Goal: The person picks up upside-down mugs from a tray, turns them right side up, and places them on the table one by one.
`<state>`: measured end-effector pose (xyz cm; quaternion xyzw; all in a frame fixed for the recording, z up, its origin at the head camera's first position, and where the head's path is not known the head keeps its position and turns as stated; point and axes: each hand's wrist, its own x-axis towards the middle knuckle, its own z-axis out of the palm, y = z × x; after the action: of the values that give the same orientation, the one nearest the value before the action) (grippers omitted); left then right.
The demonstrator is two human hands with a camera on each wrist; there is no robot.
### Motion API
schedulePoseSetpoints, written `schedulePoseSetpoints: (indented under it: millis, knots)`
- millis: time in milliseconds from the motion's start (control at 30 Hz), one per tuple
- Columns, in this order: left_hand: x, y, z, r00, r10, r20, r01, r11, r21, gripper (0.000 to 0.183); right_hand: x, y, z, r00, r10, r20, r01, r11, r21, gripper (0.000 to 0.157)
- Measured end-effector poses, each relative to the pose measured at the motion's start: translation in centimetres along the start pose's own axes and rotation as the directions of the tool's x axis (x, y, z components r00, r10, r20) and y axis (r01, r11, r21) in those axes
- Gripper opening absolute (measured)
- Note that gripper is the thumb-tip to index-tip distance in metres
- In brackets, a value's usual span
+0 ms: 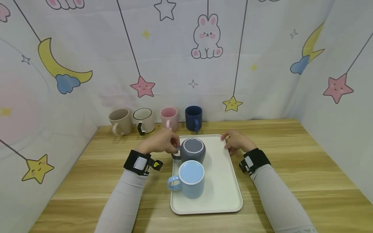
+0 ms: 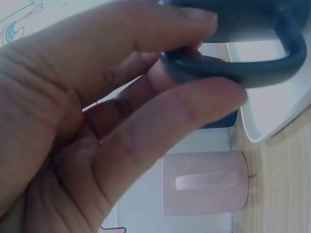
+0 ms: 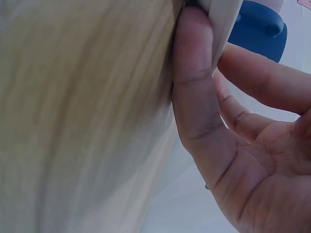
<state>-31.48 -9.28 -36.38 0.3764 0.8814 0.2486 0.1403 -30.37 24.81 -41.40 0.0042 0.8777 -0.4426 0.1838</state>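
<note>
My left hand [image 1: 161, 141] pinches the handle of a dark grey mug [image 1: 193, 152] between thumb and fingers. That mug is upside down over the back left part of a white tray [image 1: 222, 191]. In the left wrist view the mug's handle [image 2: 262, 74] lies between the thumb and the fingertips. A light blue mug [image 1: 191, 181] stands upside down in front of the grey one, its handle pointing left. At the tray's back right edge is my right hand [image 1: 239, 141]. The right wrist view shows its thumb and forefinger gripping the tray's rim [image 3: 224, 24].
Behind the tray, a beige mug [image 1: 123, 121], a white mug [image 1: 147, 121] with black handle, a pink mug [image 1: 172, 119] and a navy mug [image 1: 192, 118] stand upright in a row. A patterned white cloth [image 1: 175, 64] rises behind the wooden table [image 1: 291, 161].
</note>
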Motion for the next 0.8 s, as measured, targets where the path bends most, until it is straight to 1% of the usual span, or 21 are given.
schedulePoseSetpoints:
  millis: [100,200,300,367,467,600,667,800]
  knots:
    - [-0.1,-0.1,-0.1,1.0,-0.027,0.004,0.027,0.998,-0.061,0.012,0.0,0.0,0.0,1.0,-0.005,0.003,0.005,1.0,-0.002,0.041]
    - [0.0,-0.2,0.0,0.999,-0.036,-0.012,0.034,0.996,-0.086,0.011,0.1,0.1,-0.1,1.0,-0.007,0.005,0.007,1.0,-0.004,0.04]
    - [0.2,-0.2,0.2,0.998,-0.019,-0.067,0.014,0.997,-0.081,0.012,0.2,0.2,-0.1,1.0,-0.01,0.006,0.01,1.0,-0.002,0.039]
    - [0.2,-0.1,0.2,0.994,-0.01,-0.113,-0.002,0.994,-0.107,0.012,0.3,0.3,-0.1,1.0,-0.009,0.003,0.009,1.0,-0.003,0.039]
    - [0.2,-0.1,0.1,0.981,-0.007,-0.193,-0.023,0.988,-0.151,0.013,0.3,0.3,-0.1,1.0,-0.008,-0.003,0.008,1.0,-0.004,0.039]
    - [0.4,-0.3,0.3,0.958,-0.036,-0.285,-0.026,0.977,-0.211,0.013,0.1,0.2,-0.1,1.0,-0.006,-0.007,0.006,1.0,-0.003,0.039]
    - [0.6,-0.4,0.4,0.946,-0.057,-0.319,-0.024,0.969,-0.244,0.015,0.0,0.2,-0.1,1.0,-0.005,-0.007,0.005,1.0,-0.004,0.039]
    - [1.0,-0.3,0.7,0.925,-0.112,-0.362,-0.024,0.937,-0.349,0.02,-0.1,0.3,-0.1,1.0,-0.008,-0.003,0.008,1.0,0.001,0.039]
